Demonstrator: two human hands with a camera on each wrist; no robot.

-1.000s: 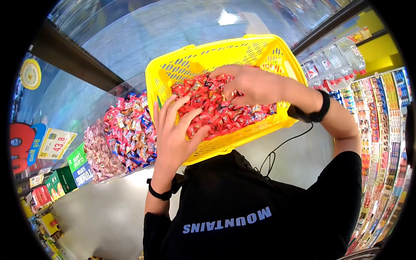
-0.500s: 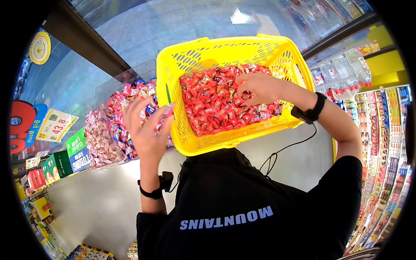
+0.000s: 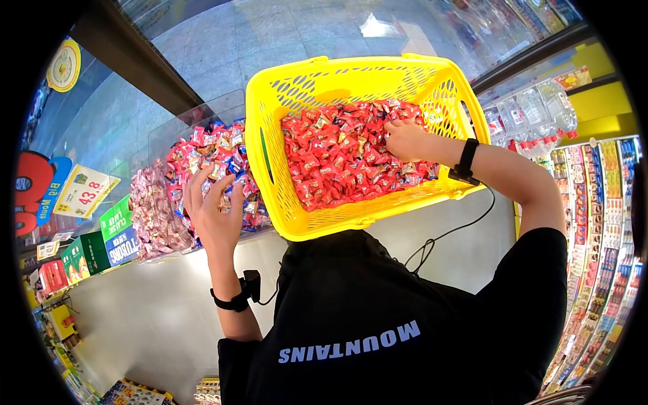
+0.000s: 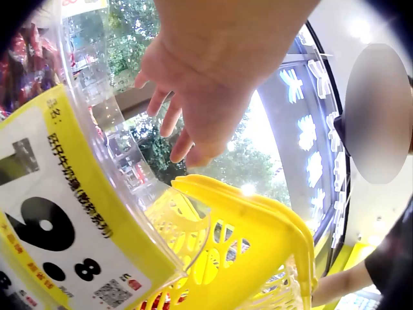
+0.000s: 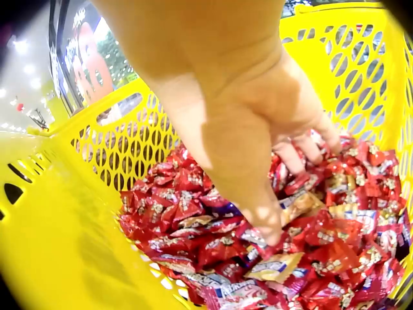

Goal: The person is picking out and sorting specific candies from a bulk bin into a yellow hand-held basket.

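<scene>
A yellow plastic basket [image 3: 317,229] holds many wrapped candies [image 3: 337,155], mostly red with a few gold and blue ones. Inside it is my right hand [image 3: 408,140], fingers bent down among the wrappers. The right wrist view shows the thumb [image 5: 261,219] apart from the other fingers, with candies between them. To the left of the basket, my left hand [image 3: 214,216] is over a clear bin [image 3: 223,101] of red and blue wrapped candies [image 3: 206,152]. Its fingers are spread and loosely bent, and nothing shows in them.
Pink wrapped candies [image 3: 155,216] fill the bin's left part. A price label [image 4: 71,213] is on the clear bin wall. Bottled water [image 3: 533,115] stands right of the basket, near packed shelves [image 3: 594,236]. A cable [image 3: 432,239] hangs from the right wrist.
My left hand has moved left from the basket's rim to over the bin; a small blurred thing by its fingers half a second ago is gone. My right hand has shifted right among the candies.
</scene>
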